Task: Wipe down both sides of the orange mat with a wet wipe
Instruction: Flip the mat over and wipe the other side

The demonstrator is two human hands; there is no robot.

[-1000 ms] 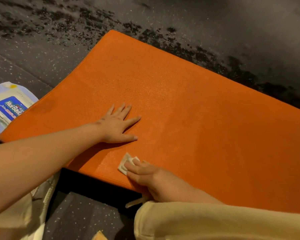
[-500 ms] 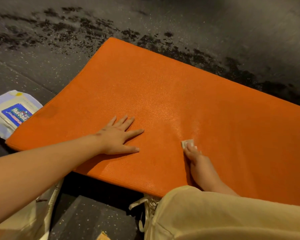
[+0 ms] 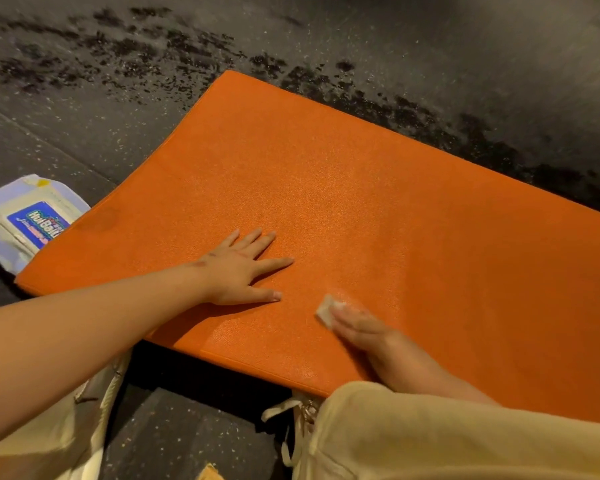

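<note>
Working on dark speckled floor point(image 3: 430, 64), orange mat point(image 3: 361, 209) laid flat on it, one face up. Wipes pack point(image 3: 25, 220) just beside mat's left corner. Bracing mat with left hand point(image 3: 243, 268), fingers straight and spread, holding nothing. Pressing small wet wipe point(image 3: 324, 310) onto mat near its front edge under flat, straight fingers of right hand point(image 3: 364, 329); slight blur there. Judged as mid-wipe of upper face; other face cannot be assessed. Next: carry strokes over far and right areas, keep brace, then flip.
</note>
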